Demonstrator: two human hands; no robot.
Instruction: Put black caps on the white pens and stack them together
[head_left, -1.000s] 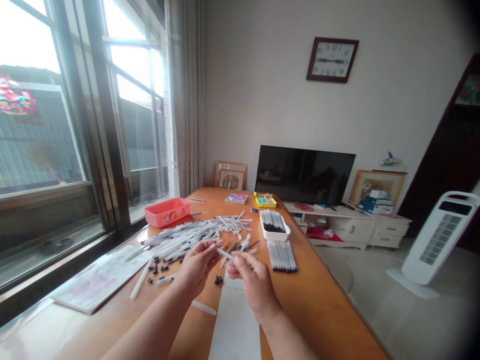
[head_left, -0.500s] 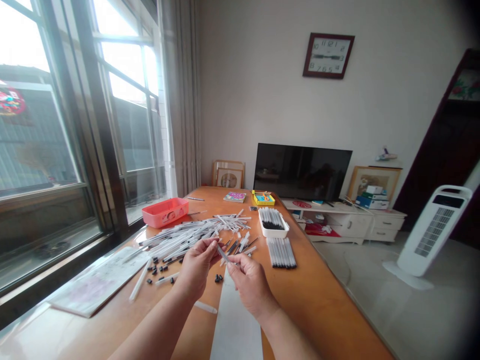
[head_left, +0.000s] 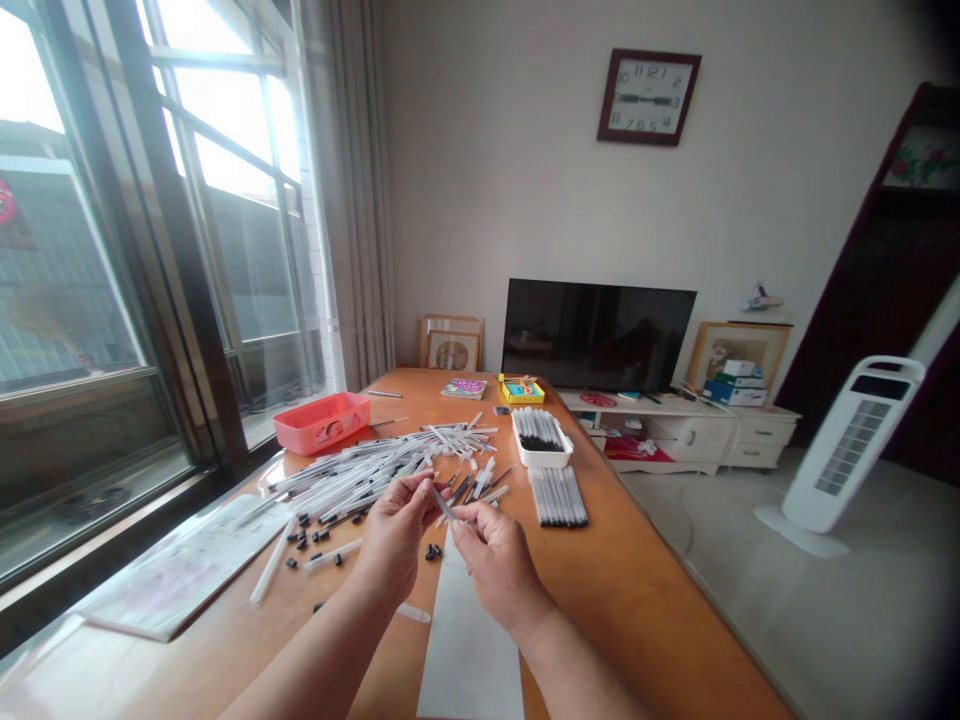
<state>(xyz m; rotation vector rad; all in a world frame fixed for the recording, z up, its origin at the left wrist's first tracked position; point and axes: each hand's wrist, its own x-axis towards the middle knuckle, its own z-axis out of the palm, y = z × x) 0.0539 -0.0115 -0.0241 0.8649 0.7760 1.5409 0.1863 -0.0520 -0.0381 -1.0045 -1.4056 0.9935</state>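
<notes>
My left hand (head_left: 394,535) and my right hand (head_left: 495,560) meet above the orange table (head_left: 637,610), both pinched on one thin white pen barrel (head_left: 444,503) held between them. Behind them lies a loose heap of white pen barrels (head_left: 375,468). Small black caps (head_left: 307,535) are scattered on the table to the left of my left hand. A neat row of assembled pens (head_left: 558,496) lies right of my hands, and a white tray (head_left: 541,455) with more pens stands just beyond it.
A pink tray (head_left: 321,422) stands near the window at the left. A white paper strip (head_left: 469,650) runs under my wrists, and a printed sheet (head_left: 180,565) lies at the left. Books (head_left: 463,388) and a yellow box (head_left: 521,390) sit at the far end. A white heater (head_left: 847,440) stands on the floor at right.
The view has tilted and shifted slightly. My hands stay together on the pen barrel, my right hand having drawn closer to the left along it.
</notes>
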